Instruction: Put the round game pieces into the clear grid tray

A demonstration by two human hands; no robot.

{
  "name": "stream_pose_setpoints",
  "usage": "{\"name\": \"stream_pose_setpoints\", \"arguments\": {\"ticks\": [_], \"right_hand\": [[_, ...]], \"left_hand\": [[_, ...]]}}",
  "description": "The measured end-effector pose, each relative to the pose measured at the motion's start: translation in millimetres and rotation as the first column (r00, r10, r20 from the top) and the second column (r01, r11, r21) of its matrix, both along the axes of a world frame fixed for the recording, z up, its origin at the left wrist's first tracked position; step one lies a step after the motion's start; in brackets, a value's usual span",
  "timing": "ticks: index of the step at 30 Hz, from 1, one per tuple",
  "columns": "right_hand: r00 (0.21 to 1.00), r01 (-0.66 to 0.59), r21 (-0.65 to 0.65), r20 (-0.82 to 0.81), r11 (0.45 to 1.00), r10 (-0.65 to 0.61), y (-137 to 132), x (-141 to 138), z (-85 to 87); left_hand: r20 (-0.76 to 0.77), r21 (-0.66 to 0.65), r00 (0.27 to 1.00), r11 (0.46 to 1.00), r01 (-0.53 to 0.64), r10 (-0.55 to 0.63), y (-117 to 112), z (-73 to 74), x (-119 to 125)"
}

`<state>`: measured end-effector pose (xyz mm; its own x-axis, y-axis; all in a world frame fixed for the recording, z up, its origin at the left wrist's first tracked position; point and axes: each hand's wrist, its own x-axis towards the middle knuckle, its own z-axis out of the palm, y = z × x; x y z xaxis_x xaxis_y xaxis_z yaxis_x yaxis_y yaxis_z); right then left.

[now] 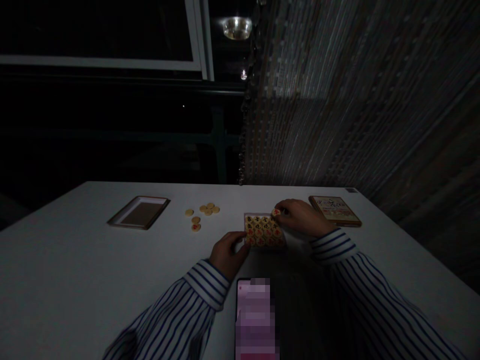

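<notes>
A small square tray (246, 231) packed with round wooden chess pieces marked in red and black lies on the white table (75, 270). My left hand (226, 252) is curled against the tray's near-left corner, gripping its edge. My right hand (302, 216) rests at the tray's far-right corner and pinches one round piece (276, 212) between its fingertips, right above the corner slot. Several loose pieces (202, 214) lie on the table to the left of the tray. Both sleeves are white with blue stripes.
An empty box lid (139, 212) with a brown inside lies at the left. A printed box cover (335, 209) sits at the right behind my right hand. A lit phone (256, 320) lies near the table's front edge. A woven curtain (356, 100) hangs behind.
</notes>
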<state>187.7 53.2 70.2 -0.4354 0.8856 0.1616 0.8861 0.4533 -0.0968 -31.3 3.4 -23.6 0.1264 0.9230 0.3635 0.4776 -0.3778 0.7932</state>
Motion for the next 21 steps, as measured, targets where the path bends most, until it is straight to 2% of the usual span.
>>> {"name": "stream_pose_setpoints", "arguments": {"ticks": [7, 21], "right_hand": [[0.998, 0.045, -0.075, 0.036, 0.996, -0.042, -1.1, -2.0, -1.7], [0.995, 0.031, -0.102, 0.096, 0.994, -0.021, 0.0, -0.5, -8.1]], "left_hand": [[0.009, 0.005, 1.0, 1.0, 0.007, -0.007, 1.9, -8.5, -0.6], [-0.02, -0.005, 1.0, 1.0, 0.002, -0.002, -0.1, -2.7, 0.1]]}}
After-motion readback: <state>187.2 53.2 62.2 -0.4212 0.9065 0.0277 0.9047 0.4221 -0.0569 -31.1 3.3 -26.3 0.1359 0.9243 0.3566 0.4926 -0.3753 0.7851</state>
